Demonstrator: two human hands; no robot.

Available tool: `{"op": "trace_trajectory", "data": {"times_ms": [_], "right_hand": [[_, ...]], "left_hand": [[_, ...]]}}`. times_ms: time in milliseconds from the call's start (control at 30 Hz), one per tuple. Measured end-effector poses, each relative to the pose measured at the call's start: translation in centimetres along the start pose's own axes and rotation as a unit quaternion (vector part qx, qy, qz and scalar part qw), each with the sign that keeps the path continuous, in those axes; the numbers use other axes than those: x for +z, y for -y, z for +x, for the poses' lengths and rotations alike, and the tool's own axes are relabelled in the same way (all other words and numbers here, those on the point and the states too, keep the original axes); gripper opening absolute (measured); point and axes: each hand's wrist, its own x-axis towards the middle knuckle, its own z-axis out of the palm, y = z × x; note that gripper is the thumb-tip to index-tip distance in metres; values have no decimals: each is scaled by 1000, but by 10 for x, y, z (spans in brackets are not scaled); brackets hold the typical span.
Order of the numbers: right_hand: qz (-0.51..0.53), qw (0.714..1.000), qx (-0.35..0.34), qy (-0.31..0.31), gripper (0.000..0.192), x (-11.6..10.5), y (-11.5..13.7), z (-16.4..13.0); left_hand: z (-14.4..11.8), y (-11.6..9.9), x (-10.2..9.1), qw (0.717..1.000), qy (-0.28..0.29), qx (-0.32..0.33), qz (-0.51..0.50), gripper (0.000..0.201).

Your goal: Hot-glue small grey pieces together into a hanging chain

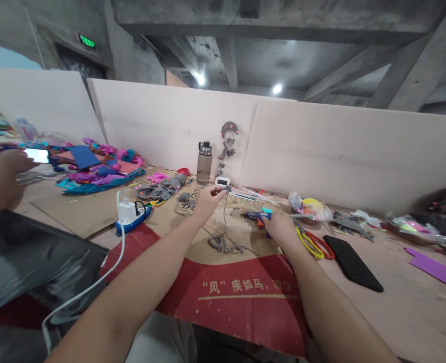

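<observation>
My left hand [208, 201] is closed in a pinch on a small grey felt piece [228, 188], raised above the table. From it a grey cord [225, 214] hangs down to a loose coil [223, 244] on the cardboard. My right hand [281, 227] is wrapped round a blue glue gun [259, 216] with an orange part, its nozzle pointing left toward the hanging cord. A pale stick shows behind that hand. Beside my right wrist lie yellow-handled scissors [309, 244] and an orange-handled pair [325, 247].
A black phone [353, 262] lies at right. At the back stand a bottle [204, 164] and a grey hanging ornament [229, 136] against the white partition. A blue power strip [132, 222] with a white cable is at left. Another person's hand [7, 171] holds a lit phone.
</observation>
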Motion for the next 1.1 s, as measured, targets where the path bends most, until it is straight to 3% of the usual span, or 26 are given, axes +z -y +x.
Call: {"op": "trace_trajectory", "data": {"times_ms": [67,167,300,400,500,633,767,933,1100], "right_hand": [[-32,999,-2,-31,20,-1,12,0],[144,989,16,27,25,8,44,-5],[446,886,81,98,42,29,79,-20],[543,817,141,128,49,34,90,-27],[574,790,161,144,48,27,92,-28],[549,805,168,149,36,21,88,-26],[472,860,161,111,31,26,80,-21],[303,951,53,37,22,22,73,-17],[173,985,-4,13,14,9,74,-17]], "left_hand": [[-3,-5,1,999,0,34,32,17],[-9,-11,5,994,16,88,63,12],[-16,-15,11,990,45,116,71,9],[-19,-16,14,988,63,118,76,10],[-21,-15,17,986,65,129,86,10],[-23,-13,20,985,63,125,102,11],[-24,-13,21,988,73,95,100,13],[-25,-17,21,990,137,11,42,19],[-26,-19,22,981,177,-72,-27,26]]}}
